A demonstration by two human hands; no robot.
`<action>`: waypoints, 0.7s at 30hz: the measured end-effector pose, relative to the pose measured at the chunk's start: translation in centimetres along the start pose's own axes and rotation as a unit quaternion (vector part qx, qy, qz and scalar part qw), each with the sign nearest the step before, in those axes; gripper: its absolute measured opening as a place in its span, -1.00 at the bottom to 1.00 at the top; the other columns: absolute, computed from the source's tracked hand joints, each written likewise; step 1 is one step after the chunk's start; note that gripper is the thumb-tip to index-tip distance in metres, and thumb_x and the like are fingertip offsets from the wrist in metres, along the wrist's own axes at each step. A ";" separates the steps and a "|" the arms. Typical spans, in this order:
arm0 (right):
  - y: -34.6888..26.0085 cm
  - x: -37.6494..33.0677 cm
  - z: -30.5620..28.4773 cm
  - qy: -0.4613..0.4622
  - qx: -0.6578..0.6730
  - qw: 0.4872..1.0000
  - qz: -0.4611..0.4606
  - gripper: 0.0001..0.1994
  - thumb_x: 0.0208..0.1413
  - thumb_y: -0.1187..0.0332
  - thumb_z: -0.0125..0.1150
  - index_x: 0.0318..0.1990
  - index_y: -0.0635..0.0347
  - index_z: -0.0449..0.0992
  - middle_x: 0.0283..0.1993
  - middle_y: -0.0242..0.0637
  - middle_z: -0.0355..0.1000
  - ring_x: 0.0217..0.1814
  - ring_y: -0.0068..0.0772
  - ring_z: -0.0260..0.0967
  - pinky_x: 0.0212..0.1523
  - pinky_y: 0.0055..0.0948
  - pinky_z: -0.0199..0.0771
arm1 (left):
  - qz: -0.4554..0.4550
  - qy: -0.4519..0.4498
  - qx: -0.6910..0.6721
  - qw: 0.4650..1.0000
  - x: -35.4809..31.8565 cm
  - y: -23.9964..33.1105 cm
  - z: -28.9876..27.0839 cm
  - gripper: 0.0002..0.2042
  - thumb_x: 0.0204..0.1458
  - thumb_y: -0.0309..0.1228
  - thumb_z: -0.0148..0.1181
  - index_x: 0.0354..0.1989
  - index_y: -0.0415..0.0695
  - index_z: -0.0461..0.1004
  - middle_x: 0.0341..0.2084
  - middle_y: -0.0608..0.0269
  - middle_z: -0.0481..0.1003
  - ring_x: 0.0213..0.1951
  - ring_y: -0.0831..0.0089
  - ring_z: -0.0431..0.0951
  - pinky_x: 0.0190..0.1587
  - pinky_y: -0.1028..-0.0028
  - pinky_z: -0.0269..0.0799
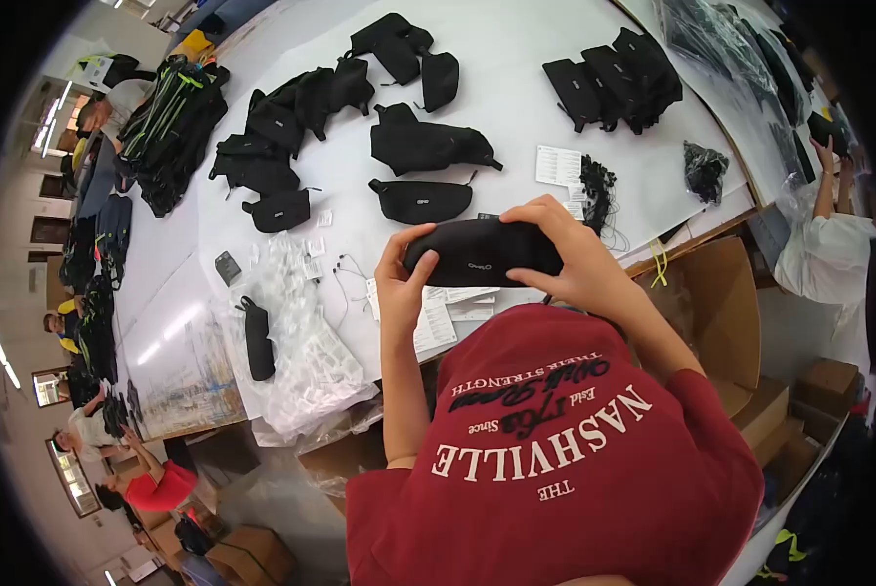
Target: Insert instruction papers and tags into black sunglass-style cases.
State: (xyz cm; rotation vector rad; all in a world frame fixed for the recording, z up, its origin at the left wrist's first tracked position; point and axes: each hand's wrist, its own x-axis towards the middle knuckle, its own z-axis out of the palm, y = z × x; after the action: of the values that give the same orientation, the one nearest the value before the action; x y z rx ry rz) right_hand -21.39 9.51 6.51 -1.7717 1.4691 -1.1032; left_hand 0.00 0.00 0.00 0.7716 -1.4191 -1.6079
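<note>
- A person in a red printed shirt (555,459) bends toward the counter (516,107), both forearms raised.
- The left grip (406,266) pinches one end of a black pouch (482,252), thumb on the front face, fingers curled behind.
- The right grip (567,256) pinches the other end, thumb at the lower front, fingers over the top; the pouch is level above the counter's near side, light print facing the wearer.
- Printed white sheets (434,327) lie partly hidden below the pouch.
- Open cardboard boxes (721,303) stand by the counter's near edge, to the right.
- Clear plastic bags (301,352) heap at left, a slim black case (258,339) lying on them, a dark tag (227,267) just beside.
- Beyond the hands, another black pouch (423,201) lies near loose black cords (597,195) and a white label sheet (558,165).
- A clear bag of dark items (705,171) sits farther right.
- Black cases spread in a cluster (286,122) at left; more form a row (614,80) at far right.
- Black bags with bright green trim (169,132) pile at the far left.
- Co-workers work around, one in white (829,254), one in red (161,485).
</note>
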 end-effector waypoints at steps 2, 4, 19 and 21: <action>0.1 -0.1 0.1 0.016 -0.054 0.998 0.041 -0.59 -0.11 0.53 0.23 -0.04 0.13 0.36 -0.10 -0.19 0.36 -0.11 -0.12 0.40 -0.11 -0.38 0.41 | 0.016 0.026 0.006 1.000 -0.3 -0.5 0.1 -0.78 0.05 -0.48 0.16 -0.12 -0.22 0.46 -0.30 0.35 0.46 -0.23 0.58 0.41 -0.12 0.64 0.28; 0.1 0.1 0.4 0.022 -0.056 0.998 0.025 -0.61 -0.11 0.55 0.21 -0.05 0.14 0.37 -0.14 -0.19 0.38 -0.15 -0.12 0.41 -0.14 -0.39 0.42 | 0.017 0.037 0.014 0.999 -0.5 -0.8 -0.5 -0.81 0.05 -0.48 0.16 -0.16 -0.24 0.47 -0.31 0.34 0.45 -0.25 0.59 0.40 -0.14 0.65 0.27; 2.0 1.3 -1.9 -0.039 -0.012 0.999 0.031 -0.79 0.10 0.35 0.11 -0.15 0.19 0.55 -0.34 -0.28 0.47 -0.35 -0.41 0.42 -0.32 -0.53 0.38 | 0.115 0.090 0.072 0.987 -0.2 -0.9 -0.7 -0.82 -0.04 -0.40 0.24 -0.47 -0.28 0.44 -0.45 0.27 0.36 -0.35 0.51 0.34 -0.23 0.60 0.21; 1.9 1.5 -2.0 -0.090 -0.002 0.993 0.074 -0.77 0.07 0.32 0.16 -0.12 0.11 0.54 -0.31 -0.31 0.47 -0.38 -0.45 0.37 -0.35 -0.52 0.36 | 0.100 0.082 0.096 0.987 0.0 -0.9 -1.0 -0.87 -0.05 -0.48 0.23 -0.47 -0.28 0.43 -0.48 0.29 0.36 -0.37 0.51 0.34 -0.24 0.60 0.21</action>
State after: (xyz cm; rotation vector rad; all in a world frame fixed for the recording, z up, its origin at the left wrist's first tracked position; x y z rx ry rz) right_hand -23.97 7.74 6.28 -1.6864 1.4669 -0.8436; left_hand 0.69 -0.51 -1.08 0.8224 -1.4946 -1.2400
